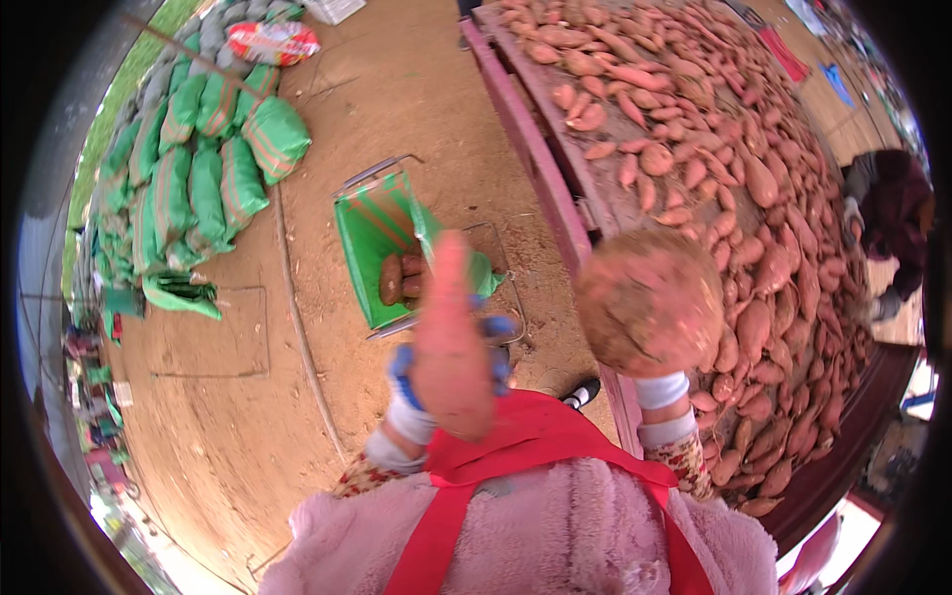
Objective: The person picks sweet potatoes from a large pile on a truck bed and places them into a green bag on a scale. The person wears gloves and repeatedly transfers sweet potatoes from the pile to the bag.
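A long sweet potato (452,342) is in my left hand (405,379), whose blue and white glove shows at its sides. A large round sweet potato (648,301) covers nearly all of my right hand; only the white glove cuff (660,390) shows below it. Beyond my left hand stands a green woven sack (357,253) held open on a metal frame, with several sweet potatoes (401,279) inside. To the right, a large heap of sweet potatoes (751,186) lies on a raised table with a purple-pink edge (532,126). My right hand is over the near edge of this table.
Filled green sacks (175,193) are piled at the upper left, near a red and white bag (274,42). A thin pole (294,305) and a rectangular wire frame (265,331) lie on the dirt ground. Another person (889,216) is across the heap at the far right.
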### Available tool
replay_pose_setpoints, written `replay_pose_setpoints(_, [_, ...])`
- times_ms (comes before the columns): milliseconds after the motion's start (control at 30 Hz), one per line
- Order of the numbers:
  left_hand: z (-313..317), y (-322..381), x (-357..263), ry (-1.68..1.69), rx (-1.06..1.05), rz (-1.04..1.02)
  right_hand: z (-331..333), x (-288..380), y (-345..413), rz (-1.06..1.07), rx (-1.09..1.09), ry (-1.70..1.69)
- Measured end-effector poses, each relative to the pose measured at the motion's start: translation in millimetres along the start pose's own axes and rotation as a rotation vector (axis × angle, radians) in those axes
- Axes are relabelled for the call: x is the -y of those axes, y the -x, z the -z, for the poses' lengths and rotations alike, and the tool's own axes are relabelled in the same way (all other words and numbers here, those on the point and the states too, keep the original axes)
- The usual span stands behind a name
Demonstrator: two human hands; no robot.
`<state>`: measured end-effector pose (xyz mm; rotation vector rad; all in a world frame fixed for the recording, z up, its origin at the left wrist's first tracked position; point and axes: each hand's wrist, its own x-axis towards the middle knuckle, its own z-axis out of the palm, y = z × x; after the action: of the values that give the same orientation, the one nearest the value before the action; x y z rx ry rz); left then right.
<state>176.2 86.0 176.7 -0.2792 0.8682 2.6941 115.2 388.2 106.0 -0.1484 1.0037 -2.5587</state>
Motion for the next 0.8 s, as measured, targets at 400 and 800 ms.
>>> replay_pose_setpoints(400, [171,98,-79,0.219,-0.396,-0.27,-92,-126,-119,-0.649,-0.169,0.423])
replay_pose_setpoints(800, [191,-63,-134,-0.544,-0.609,-0.936,41,-10,87,-0.34,-0.869,0.256])
